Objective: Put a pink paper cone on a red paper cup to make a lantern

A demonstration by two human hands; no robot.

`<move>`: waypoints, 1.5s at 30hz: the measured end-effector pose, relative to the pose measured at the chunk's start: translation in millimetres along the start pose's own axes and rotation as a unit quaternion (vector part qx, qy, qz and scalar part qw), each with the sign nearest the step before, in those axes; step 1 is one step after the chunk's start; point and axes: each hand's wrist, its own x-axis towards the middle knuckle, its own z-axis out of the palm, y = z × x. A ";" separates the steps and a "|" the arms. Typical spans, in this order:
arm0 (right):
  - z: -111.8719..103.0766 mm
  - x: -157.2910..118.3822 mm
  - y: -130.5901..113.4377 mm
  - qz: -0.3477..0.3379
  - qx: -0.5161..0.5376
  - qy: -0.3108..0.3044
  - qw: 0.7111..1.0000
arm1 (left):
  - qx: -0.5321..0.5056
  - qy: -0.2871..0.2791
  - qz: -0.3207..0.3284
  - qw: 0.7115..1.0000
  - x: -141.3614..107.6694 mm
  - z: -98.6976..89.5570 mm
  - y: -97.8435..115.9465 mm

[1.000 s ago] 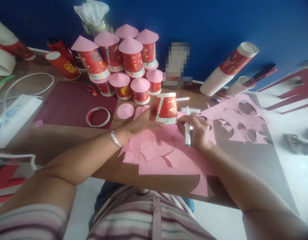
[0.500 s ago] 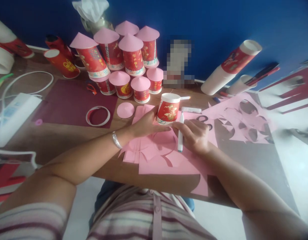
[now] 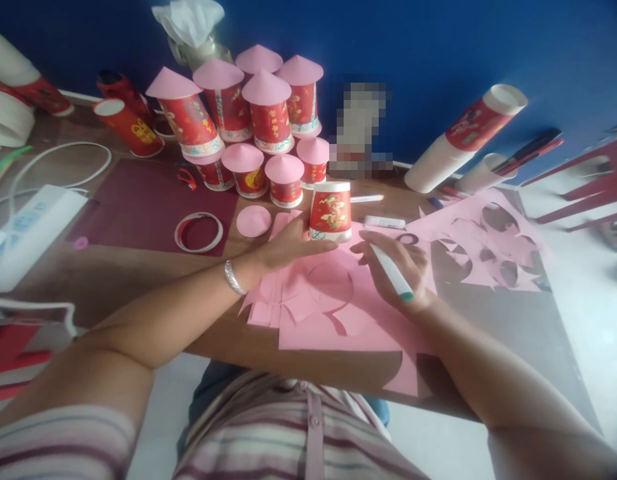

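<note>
A red paper cup [image 3: 331, 208] with a gold dragon print is held by my left hand [image 3: 293, 241], its fingers mostly behind and under the cup. Teal marks show on the white band at the cup's lower edge. My right hand [image 3: 395, 267] grips a white marker [image 3: 392, 272] with a teal end, a little to the right of the cup and apart from it. Beneath both hands lie cut pink paper sheets [image 3: 318, 327]. Close by are a white marker cap or glue tube [image 3: 384, 222], a slim white pen [image 3: 367, 198] and scissors [image 3: 407, 239], partly hidden by my right hand.
Several red cups with pink cone tops [image 3: 267, 110] stand at the back left. A white-and-red paper ring [image 3: 198, 233] and a pink disc [image 3: 253, 221] lie left. Stacked cups [image 3: 468, 137] lean at the back right near pink scraps [image 3: 488, 247]. A power strip [image 3: 38, 233] sits far left.
The cup has turned and shifted slightly left in my left hand. My right hand has drawn away from it, and the marker now tilts with its teal end toward the right.
</note>
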 end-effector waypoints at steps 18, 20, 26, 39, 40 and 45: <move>-1.5 8.7 -1.9 0.173 0.154 0.075 0.970 | -0.041 0.000 -0.008 0.999 1.7 -4.8 -15.2; -0.6 8.3 -2.4 0.182 0.176 0.075 0.965 | -0.039 -0.003 -0.006 0.999 1.8 -4.5 -14.4; 2.7 12.0 -6.2 0.264 0.316 0.066 0.909 | -0.036 0.005 -0.016 0.999 1.1 -1.1 -7.5; 1.0 22.6 -0.7 0.371 0.570 0.013 0.733 | -0.063 -0.012 -0.009 0.998 1.8 -1.3 -11.3; 0.5 23.1 -0.5 0.381 0.574 0.011 0.725 | -0.068 -0.015 -0.013 0.997 1.6 -1.6 -11.8; -2.2 25.3 -0.2 0.416 0.607 -0.003 0.677 | -0.074 -0.016 -0.026 0.997 0.8 -2.4 -14.1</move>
